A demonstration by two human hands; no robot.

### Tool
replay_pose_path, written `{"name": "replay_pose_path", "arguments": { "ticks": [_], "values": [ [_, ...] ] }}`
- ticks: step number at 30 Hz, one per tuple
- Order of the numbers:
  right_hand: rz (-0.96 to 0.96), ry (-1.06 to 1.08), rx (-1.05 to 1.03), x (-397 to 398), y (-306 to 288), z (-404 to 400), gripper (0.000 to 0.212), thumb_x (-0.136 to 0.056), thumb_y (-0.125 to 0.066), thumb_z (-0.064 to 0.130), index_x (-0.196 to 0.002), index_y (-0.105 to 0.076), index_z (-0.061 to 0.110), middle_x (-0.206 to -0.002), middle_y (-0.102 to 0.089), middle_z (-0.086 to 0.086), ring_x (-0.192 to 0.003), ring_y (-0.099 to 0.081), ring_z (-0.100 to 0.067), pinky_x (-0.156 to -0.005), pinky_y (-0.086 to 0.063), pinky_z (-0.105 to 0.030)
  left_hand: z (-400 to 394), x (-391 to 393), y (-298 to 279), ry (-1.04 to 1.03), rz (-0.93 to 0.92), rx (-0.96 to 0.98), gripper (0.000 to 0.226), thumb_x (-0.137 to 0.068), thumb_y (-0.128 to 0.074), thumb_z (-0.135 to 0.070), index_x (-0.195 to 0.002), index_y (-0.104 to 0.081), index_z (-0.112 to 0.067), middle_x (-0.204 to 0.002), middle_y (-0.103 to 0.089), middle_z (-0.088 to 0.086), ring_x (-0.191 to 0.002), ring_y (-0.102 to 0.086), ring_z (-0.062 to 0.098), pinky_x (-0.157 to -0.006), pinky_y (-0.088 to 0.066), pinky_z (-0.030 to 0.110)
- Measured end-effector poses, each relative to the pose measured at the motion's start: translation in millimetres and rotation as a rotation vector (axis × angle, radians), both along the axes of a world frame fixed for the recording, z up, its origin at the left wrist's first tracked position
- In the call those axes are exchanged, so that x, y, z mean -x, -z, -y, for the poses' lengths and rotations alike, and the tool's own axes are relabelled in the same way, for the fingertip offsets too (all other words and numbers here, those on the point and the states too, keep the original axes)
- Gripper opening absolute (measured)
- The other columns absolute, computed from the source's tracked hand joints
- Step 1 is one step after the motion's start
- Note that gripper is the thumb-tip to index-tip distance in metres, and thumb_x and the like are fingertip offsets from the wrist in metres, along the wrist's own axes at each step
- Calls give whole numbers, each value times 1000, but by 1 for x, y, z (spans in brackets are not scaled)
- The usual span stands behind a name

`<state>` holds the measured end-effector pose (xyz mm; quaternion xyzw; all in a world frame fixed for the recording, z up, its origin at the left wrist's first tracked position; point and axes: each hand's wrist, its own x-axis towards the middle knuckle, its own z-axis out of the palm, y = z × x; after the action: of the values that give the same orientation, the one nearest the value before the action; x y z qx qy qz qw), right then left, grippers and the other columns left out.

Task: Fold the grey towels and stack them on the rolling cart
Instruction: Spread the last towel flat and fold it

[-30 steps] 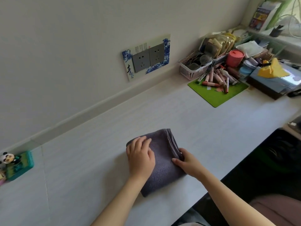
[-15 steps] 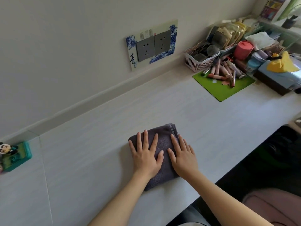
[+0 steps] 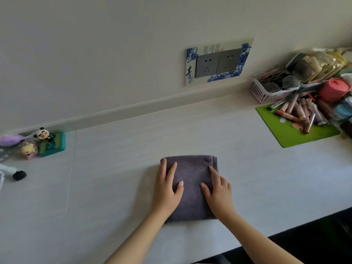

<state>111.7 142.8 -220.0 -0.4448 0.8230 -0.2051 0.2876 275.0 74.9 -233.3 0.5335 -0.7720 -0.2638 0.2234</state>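
The blue-and-white socket surround point(image 3: 191, 68) on the wall bears the large Chinese character 青; the smaller characters beneath it are unreadable.

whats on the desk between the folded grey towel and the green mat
Nothing: in the head view, the desk is bare between the grey towel and the green mat.

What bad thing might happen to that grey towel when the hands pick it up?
The folded grey towel lies flat under the left hand and the right hand, neither gripping it. Lifted by one side only, its stacked layers at the right edge might fall open. It also sits near the desk front edge, so a careless slide could drop it. No cart is in view, so the carry may be awkward.
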Motion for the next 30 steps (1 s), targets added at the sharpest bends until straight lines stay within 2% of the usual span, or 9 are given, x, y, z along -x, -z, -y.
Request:
{"name": "replay_pose_path", "arguments": {
  "ticks": [2,4,7,9,13,17,21,25,30],
  "values": [
    [131,28,24,9,-6,4,72,-86,-61,41,-145,-24,25,-133,-44,-16,-120,-42,-35,-101,-35,-41,-16,-1,-15,-282,-168,-274,65,-85,-64,-33,-143,-35,-19,-147,-33,4,-134,-33,16,-107,-29,24],
    [273,74,16,17,-11,10,80,-79,-71,36,-142,-24,20,-131,-46,-16,-117,-48,-33,-98,-41,-41,-22,-3,-24,-494,-328,-563,67,-80,-71,-39,-136,-40,-19,-131,-51,0,-113,-52,14,-94,-42,27],
    [466,113,-72,24,-15,22,86,-74,-78,32,-139,-27,10,-125,-54,-9,-110,-56,-28,-88,-46,-33,-23,-11,-33,-601,-596,-882,78,-59,-81,-52,-122,-53,-15,-112,-66,0,-97,-65,16,-87,-53,36],
    [522,94,-136,27,-18,25,67,-74,-78,34,-124,-44,6,-111,-61,-5,-93,-61,-21,-73,-47,-27,-25,-15,-38,-584,-700,-1024,76,-57,-84,-51,-117,-59,-12,-105,-71,5,-94,-69,22,-85,-55,39],
    [585,-73,-143,17,-27,34,51,-74,-76,41,-108,-55,9,-96,-66,-2,-84,-64,-16,-66,-51,-27,-39,-32,-53,-656,-820,-971,65,-59,-82,-39,-112,-60,-6,-103,-71,12,-93,-69,27,-80,-55,38],
    [598,-293,-119,-9,-45,54,70,-60,-75,62,-109,-56,16,-98,-69,0,-87,-67,-19,-79,-56,-40,-53,-61,-78,-770,-916,-844,66,-61,-85,-37,-113,-59,-6,-105,-70,14,-93,-68,31,-78,-56,43],
    [603,-498,-68,-53,-75,73,78,-54,-71,69,-112,-56,19,-101,-69,2,-89,-67,-18,-81,-56,-41,-67,-101,-106,-882,-903,-670,73,-54,-84,-48,-111,-61,-7,-103,-71,10,-91,-70,27,-75,-57,38],
    [664,-674,10,-107,-112,85,63,-72,-74,50,-123,-51,22,-108,-66,4,-93,-66,-16,-85,-55,-40,-81,-144,-142,-984,-911,-506,54,-69,-80,-41,-108,-62,-8,-103,-71,9,-90,-69,26,-77,-56,39],
    [781,-856,112,-167,-169,101,61,-76,-75,37,-130,-46,32,-115,-65,4,-95,-67,-13,-82,-56,-33,-89,-191,-197,-1090,-943,-317,56,-71,-79,-42,-111,-59,-9,-104,-68,7,-92,-67,26,-82,-55,42]
  ]
}}
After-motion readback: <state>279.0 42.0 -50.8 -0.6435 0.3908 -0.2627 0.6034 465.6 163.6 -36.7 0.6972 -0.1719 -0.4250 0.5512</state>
